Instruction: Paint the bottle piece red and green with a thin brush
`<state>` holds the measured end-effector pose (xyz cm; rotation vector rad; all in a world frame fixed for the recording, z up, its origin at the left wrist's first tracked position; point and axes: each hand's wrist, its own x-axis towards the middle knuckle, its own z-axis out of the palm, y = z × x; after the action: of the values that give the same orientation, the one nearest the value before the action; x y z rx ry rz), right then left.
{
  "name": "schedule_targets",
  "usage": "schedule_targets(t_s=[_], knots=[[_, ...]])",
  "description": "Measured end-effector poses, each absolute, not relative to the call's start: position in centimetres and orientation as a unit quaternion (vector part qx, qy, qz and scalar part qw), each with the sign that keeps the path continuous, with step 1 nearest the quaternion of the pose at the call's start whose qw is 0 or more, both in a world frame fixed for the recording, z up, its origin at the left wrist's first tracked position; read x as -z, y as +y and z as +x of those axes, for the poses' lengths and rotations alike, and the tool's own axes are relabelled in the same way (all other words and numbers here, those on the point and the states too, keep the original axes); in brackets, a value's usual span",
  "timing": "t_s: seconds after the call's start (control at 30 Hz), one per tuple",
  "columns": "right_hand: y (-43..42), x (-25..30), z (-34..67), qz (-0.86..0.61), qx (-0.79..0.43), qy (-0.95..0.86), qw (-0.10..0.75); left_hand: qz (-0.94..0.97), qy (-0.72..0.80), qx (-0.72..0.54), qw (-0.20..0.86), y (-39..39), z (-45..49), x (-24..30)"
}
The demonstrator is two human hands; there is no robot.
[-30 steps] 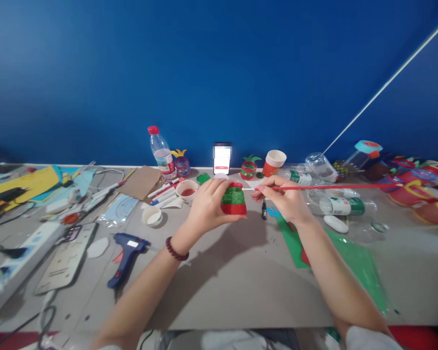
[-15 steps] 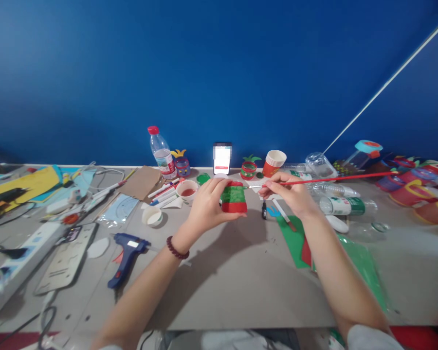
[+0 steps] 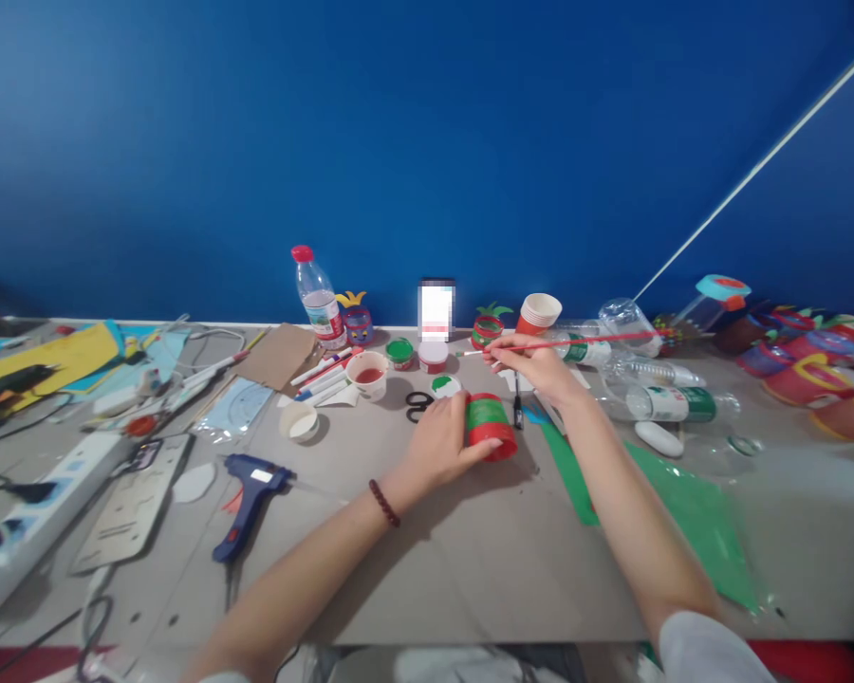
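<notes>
My left hand (image 3: 445, 438) is wrapped round a small cup painted red and green (image 3: 491, 427), which is tilted low over the table. A thin red-handled paintbrush (image 3: 584, 341) is pinched in my right hand (image 3: 530, 365), its tip pointing left, apart from the cup. Just left of the brush tip stand a pink-white paint jar (image 3: 434, 357) and an open jar of green paint (image 3: 399, 354). Between my left hand and those jars lie a lid smeared with green (image 3: 445, 385) and black-handled scissors (image 3: 419, 406), partly covered by my hand.
A blue glue gun (image 3: 249, 498) lies on the left, near a power strip (image 3: 43, 517). Plastic bottles (image 3: 673, 402) and a green sheet (image 3: 697, 531) lie on the right. A phone (image 3: 436, 311) leans against the blue wall, beside a finished-looking green-leaved cup (image 3: 488, 329).
My left hand has lowered the painted cup to the right and nearer me, uncovering the jars, lid and scissors. My right hand and the brush have shifted left, off the cup.
</notes>
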<state>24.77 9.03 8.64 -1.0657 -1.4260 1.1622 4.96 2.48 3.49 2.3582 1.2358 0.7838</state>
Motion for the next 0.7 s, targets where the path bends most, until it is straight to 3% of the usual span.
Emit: schedule_targets(t_s=[0.13, 0.33, 0.7], knots=[[10.8, -7.0, 24.1, -0.471, -0.441, -0.599, 0.474, 0.831, 0.45, -0.273, 0.18, 2.1, 5.2, -2.6], [12.8, -5.5, 22.4, -0.491, -0.32, -0.721, 0.369, 0.825, 0.472, -0.261, 0.171, 2.4, 4.8, -1.2], [13.0, -4.8, 21.7, -0.512, -0.245, -0.76, 0.317, 0.824, 0.478, -0.249, 0.173, 2.6, 4.7, -0.8]])
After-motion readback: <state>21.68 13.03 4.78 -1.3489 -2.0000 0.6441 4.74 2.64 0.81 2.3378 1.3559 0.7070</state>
